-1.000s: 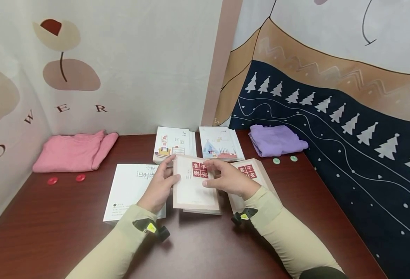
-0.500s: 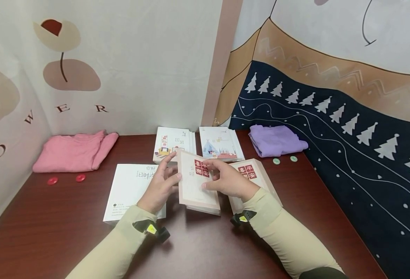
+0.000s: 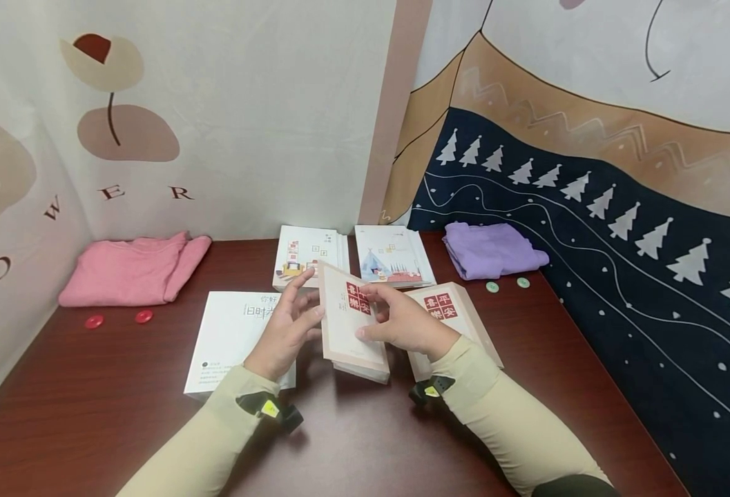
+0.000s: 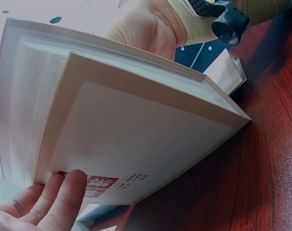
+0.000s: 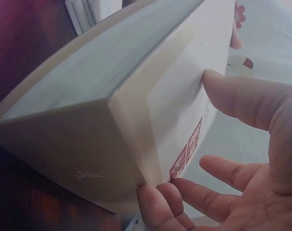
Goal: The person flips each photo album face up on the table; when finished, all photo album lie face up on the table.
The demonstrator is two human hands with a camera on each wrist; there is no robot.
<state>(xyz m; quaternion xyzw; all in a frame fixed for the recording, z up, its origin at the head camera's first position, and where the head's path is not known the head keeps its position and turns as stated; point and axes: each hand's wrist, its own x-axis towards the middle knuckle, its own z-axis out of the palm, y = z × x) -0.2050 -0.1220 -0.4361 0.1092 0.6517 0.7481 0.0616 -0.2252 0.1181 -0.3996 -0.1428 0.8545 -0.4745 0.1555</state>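
Note:
A cream photo album (image 3: 342, 335) with red character squares stands tilted between both hands above the table. My left hand (image 3: 285, 328) holds it by the left edge, thumb at the front cover's rim. In the left wrist view, several fingertips (image 4: 71, 190) rest against the album's other cover, which stands slightly apart from the translucent pages. With the right hand (image 3: 411, 319) I grip the spine side; its thumb (image 5: 232, 94) presses on the front cover and fingertips curl at the spine edge. A matching album (image 3: 464, 338) lies under the right wrist. A white, box-like book (image 3: 224, 345) lies left.
Two illustrated white albums, a left one (image 3: 296, 245) and a right one (image 3: 396, 252), lie at the back. Folded pink cloth (image 3: 128, 273) with red buttons (image 3: 94, 322) sits at the left; purple cloth (image 3: 492, 252) with green buttons (image 3: 492, 287) at the back right.
The held album has turned, its left edge swinging up and to the right, so that its front cover looks narrower. Both hands have barely moved and keep their hold.

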